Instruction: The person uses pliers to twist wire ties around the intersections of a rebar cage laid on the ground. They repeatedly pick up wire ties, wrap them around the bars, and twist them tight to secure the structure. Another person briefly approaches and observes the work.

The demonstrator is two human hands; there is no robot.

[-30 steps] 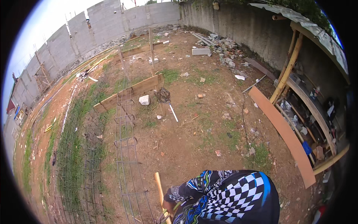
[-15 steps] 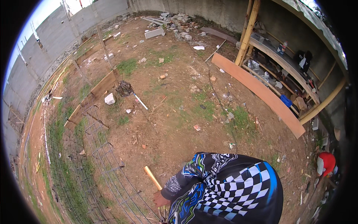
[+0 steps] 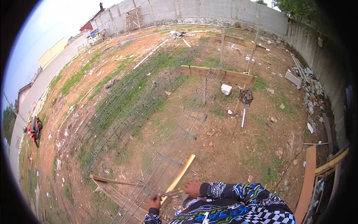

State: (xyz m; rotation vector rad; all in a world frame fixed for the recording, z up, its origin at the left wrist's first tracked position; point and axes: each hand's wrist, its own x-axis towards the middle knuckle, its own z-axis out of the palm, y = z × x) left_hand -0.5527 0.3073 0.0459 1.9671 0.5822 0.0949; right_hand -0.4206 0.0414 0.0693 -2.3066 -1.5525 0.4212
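The left hand (image 3: 154, 201) is at the lower edge of the view, beside the near end of a long cage of steel bars (image 3: 178, 149). Its fingers are curled inward; whether they are clenched on a bar or on the tool cannot be told. The right hand (image 3: 192, 188) is to the right of it, back of the hand uppermost, sleeve at the wrist. Its fingers meet the yellowish end of a narrow hand tool (image 3: 173, 192); whether they are grasping it cannot be told.

The tool lies between the two hands and crosses over a pale timber strip (image 3: 181, 172), which slants up and away, just right of the cage. The cage runs away from the person across bare soil and passes over an upright plank (image 3: 220, 74) near its far end. A wooden trestle (image 3: 115, 188) is at the lower left of the cage.

Further latticed bar cages (image 3: 126, 108) lie to the left, over grass. Right of the cage's far part are a white block (image 3: 226, 89), a dark wire coil (image 3: 246, 96) and a white rod (image 3: 243, 117). A reddish-brown board (image 3: 307, 179) lies at the right. A grey block wall (image 3: 209, 11) closes the far side.
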